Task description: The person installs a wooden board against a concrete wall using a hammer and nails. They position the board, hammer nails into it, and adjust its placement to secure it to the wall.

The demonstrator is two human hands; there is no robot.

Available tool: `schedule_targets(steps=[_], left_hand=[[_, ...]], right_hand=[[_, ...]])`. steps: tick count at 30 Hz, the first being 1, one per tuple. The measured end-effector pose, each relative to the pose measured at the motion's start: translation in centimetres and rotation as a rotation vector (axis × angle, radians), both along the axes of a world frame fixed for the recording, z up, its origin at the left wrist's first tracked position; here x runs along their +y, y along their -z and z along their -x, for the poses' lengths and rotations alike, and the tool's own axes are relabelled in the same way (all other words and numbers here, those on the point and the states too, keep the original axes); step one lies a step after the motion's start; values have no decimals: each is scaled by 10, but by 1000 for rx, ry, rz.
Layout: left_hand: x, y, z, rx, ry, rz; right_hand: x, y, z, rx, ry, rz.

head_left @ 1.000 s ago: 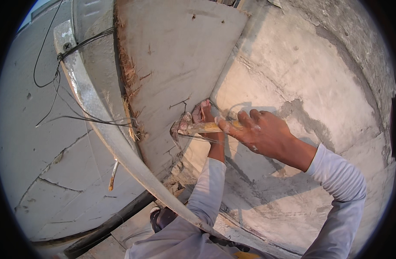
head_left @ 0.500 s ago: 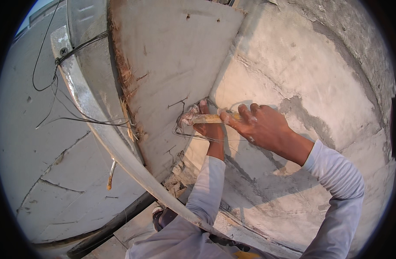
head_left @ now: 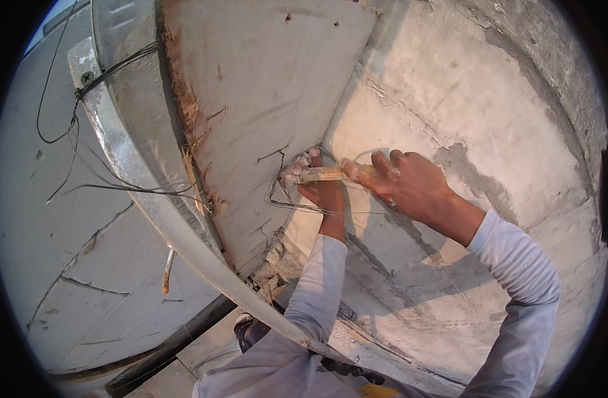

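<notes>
One hammer (head_left: 327, 174) points left, long axis nearly level, right grip (head_left: 413, 189) clenched on it, left grip (head_left: 324, 194) unclear.

Right down below us we had a pale floor (head_left: 201, 343), and on it we spotted a shoe (head_left: 243, 320); a dark bar (head_left: 174, 341) ran along its edge.

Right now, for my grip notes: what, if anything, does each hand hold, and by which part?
The right hand grips a hammer by its handle, away from the head. What the left hand holds, if anything, cannot be told.
</notes>
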State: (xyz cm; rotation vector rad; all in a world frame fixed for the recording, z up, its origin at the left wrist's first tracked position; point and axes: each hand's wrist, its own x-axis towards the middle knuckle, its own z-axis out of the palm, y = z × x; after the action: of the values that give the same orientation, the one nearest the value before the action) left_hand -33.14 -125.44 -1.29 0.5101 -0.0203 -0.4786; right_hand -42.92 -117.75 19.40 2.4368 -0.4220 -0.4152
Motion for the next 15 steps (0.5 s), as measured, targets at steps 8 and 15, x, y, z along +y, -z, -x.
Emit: schedule_targets(steps=[8,15], left_hand=[[9,5,-6,-104,111,-185],[4,1,-4,79,79,-159]], right_hand=[[1,-9,-9,52,120,9],[7,-7,0,-41,-172,-23]])
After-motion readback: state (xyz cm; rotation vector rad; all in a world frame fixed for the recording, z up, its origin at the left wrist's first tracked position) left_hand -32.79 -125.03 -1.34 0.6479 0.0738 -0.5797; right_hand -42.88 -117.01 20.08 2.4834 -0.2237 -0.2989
